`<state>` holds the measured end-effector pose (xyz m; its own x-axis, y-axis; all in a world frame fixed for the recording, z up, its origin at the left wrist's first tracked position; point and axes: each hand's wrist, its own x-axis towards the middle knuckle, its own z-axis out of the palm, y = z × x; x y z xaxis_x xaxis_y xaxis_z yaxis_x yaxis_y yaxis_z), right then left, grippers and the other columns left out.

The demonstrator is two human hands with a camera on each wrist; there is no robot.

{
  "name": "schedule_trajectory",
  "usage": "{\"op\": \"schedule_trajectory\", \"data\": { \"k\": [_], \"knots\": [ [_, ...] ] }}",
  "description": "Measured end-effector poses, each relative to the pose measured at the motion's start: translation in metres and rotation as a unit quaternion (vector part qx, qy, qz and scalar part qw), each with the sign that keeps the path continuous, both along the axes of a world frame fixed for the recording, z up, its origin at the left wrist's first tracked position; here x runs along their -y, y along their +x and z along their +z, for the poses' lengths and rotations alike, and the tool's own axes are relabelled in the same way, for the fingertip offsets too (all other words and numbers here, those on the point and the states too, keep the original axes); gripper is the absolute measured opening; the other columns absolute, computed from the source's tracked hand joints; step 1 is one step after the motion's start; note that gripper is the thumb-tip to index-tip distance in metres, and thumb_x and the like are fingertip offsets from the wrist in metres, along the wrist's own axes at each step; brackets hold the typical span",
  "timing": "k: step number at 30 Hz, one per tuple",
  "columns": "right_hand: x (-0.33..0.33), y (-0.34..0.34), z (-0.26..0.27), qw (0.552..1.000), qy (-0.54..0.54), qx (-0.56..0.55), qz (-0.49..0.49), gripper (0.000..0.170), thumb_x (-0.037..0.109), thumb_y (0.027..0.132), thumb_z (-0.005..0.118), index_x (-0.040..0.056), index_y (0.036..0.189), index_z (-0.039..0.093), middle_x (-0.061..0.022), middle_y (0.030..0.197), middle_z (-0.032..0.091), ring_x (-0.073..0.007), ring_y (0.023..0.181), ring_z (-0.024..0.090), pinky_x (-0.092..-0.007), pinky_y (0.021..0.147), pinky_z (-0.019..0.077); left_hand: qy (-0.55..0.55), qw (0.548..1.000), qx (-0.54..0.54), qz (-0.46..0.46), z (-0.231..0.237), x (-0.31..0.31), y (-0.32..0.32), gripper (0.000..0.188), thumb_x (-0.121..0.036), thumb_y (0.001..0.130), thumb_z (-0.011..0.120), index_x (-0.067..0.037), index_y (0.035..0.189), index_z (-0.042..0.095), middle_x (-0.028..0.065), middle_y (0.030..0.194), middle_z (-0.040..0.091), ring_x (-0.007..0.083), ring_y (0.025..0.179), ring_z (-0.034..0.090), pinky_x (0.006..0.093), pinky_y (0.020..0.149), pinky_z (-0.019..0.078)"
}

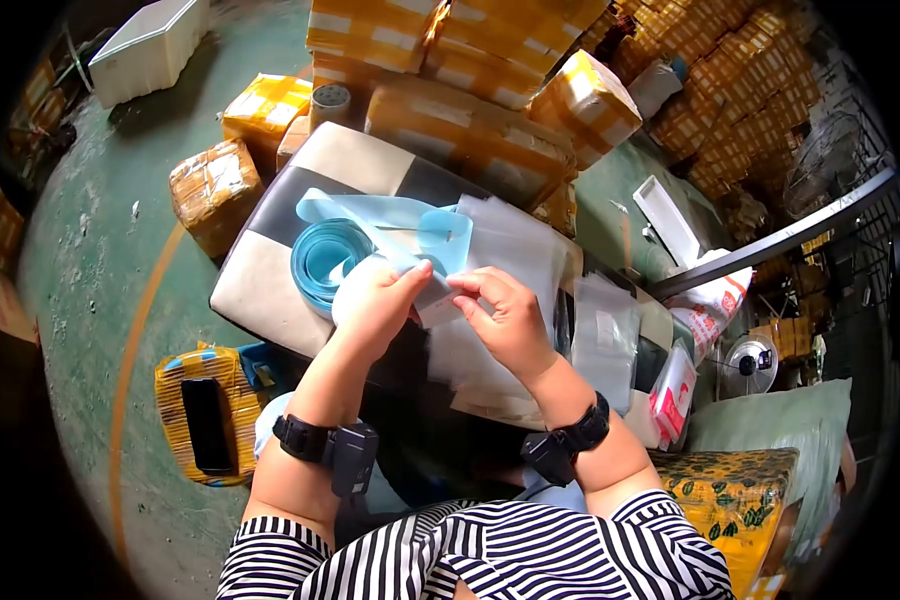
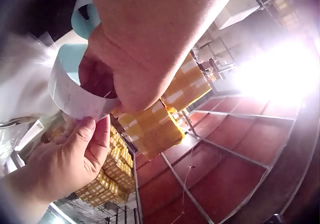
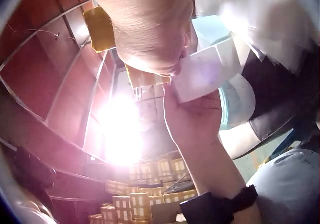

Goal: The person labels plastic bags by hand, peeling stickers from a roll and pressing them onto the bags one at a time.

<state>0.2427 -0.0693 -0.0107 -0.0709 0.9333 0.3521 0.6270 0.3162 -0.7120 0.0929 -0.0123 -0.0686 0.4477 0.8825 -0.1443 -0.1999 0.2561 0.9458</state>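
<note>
A long light blue strip with a whitish back loops between both hands. Its coiled roll rests on a black-and-cream checked padded surface, beside my left hand. The thumb of my left hand lies along the strip, with the fingers curled under it. My right hand pinches the strip's edge between thumb and fingertips, just right of the left hand. In the right wrist view, a pale flat stretch of strip spans the two hands. Clear plastic sheets lie under and beyond the right hand.
Taped cartons stand behind the padded surface. A tape roll sits at its far left. More plastic bags and a red-and-white packet lie to the right. A black phone lies on a taped box at lower left.
</note>
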Motion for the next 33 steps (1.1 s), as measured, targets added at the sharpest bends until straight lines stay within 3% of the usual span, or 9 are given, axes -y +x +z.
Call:
{"op": "schedule_trajectory", "data": {
  "k": [6,10,11,13,18,24,28,29,33],
  "knots": [
    [0.003,0.001,0.001,0.980,0.141,0.142,0.004,0.014,-0.003,0.069,0.063,0.0046,0.079,0.059,-0.0077,0.083,0.057,-0.0211,0.073,0.057,-0.0290,0.066,0.0461,-0.143,0.986,0.084,0.030,0.013,0.003,-0.001,0.031,-0.030,0.087,0.051,0.001,0.089,0.058,0.0059,0.078,0.057,0.0134,0.069,0.056,0.0256,0.058,0.0482],
    [0.011,0.023,0.014,0.983,0.175,-0.059,-0.019,0.016,-0.003,0.073,0.059,0.0065,0.085,0.055,-0.0085,0.086,0.056,-0.0195,0.081,0.056,-0.0272,0.072,0.0448,-0.071,0.990,0.077,0.097,-0.004,-0.008,0.000,0.031,-0.029,0.088,0.050,0.001,0.089,0.057,0.0041,0.076,0.058,0.0118,0.067,0.057,0.0223,0.055,0.0484],
    [0.017,0.031,0.019,0.937,0.118,-0.329,-0.018,0.013,0.002,0.079,0.058,0.0051,0.089,0.051,-0.0069,0.089,0.055,-0.0174,0.080,0.055,-0.0270,0.079,0.0423,-0.054,0.991,0.051,0.107,-0.008,-0.012,-0.004,0.032,-0.030,0.088,0.049,0.001,0.088,0.057,0.0045,0.076,0.058,0.0120,0.067,0.058,0.0228,0.056,0.0489],
    [0.015,0.073,0.015,0.936,0.136,-0.262,-0.190,0.006,0.008,0.085,0.053,0.0061,0.091,0.051,-0.0010,0.078,0.054,-0.0085,0.073,0.052,-0.0205,0.067,0.0404,-0.040,0.988,0.048,0.144,-0.010,-0.018,-0.008,0.038,-0.031,0.088,0.048,0.004,0.083,0.061,0.0062,0.071,0.058,0.0116,0.063,0.054,0.0236,0.055,0.0452],
    [-0.006,0.146,-0.045,0.938,-0.166,-0.208,-0.220,0.005,0.001,0.081,0.055,0.0031,0.085,0.054,0.0019,0.066,0.051,-0.0055,0.056,0.046,-0.0194,0.051,0.0382,0.015,0.984,-0.007,0.175,-0.007,-0.019,-0.008,0.043,-0.035,0.088,0.047,0.003,0.073,0.059,0.0051,0.064,0.056,0.0107,0.057,0.050,0.0228,0.054,0.0413],
    [-0.026,0.157,-0.098,0.953,-0.238,-0.056,-0.178,0.009,0.006,0.080,0.058,0.0004,0.086,0.053,-0.0005,0.071,0.056,-0.0056,0.063,0.051,-0.0198,0.057,0.0424,0.069,0.980,-0.078,0.168,-0.019,-0.020,-0.003,0.052,-0.039,0.087,0.047,0.004,0.059,0.054,0.0039,0.054,0.049,0.0108,0.051,0.044,0.0252,0.050,0.0360],
    [-0.032,0.143,-0.102,0.955,-0.211,0.032,-0.207,0.016,0.015,0.075,0.062,0.0035,0.085,0.057,-0.0042,0.067,0.059,-0.0128,0.063,0.056,-0.0263,0.059,0.0444,0.061,0.984,-0.091,0.137,-0.022,-0.022,-0.002,0.053,-0.039,0.087,0.048,0.006,0.059,0.054,0.0042,0.052,0.049,0.0118,0.050,0.044,0.0263,0.050,0.0369],
    [-0.033,0.145,-0.109,0.954,-0.215,0.043,-0.204,0.021,0.019,0.073,0.064,0.0043,0.086,0.057,-0.0073,0.070,0.060,-0.0198,0.066,0.058,-0.0292,0.062,0.0457,0.064,0.985,-0.083,0.140,-0.020,-0.020,0.001,0.053,-0.039,0.087,0.048,0.006,0.059,0.054,0.0043,0.052,0.049,0.0119,0.050,0.044,0.0266,0.050,0.0371],
    [-0.031,0.126,-0.096,0.918,-0.242,0.206,-0.238,0.028,0.020,0.073,0.064,0.0041,0.094,0.054,-0.0103,0.076,0.060,-0.0282,0.071,0.058,-0.0345,0.067,0.0467,0.072,0.985,-0.100,0.119,-0.021,-0.018,-0.001,0.053,-0.038,0.087,0.047,0.006,0.059,0.054,0.0047,0.051,0.049,0.0125,0.050,0.045,0.0274,0.051,0.0381]
  ]
}}
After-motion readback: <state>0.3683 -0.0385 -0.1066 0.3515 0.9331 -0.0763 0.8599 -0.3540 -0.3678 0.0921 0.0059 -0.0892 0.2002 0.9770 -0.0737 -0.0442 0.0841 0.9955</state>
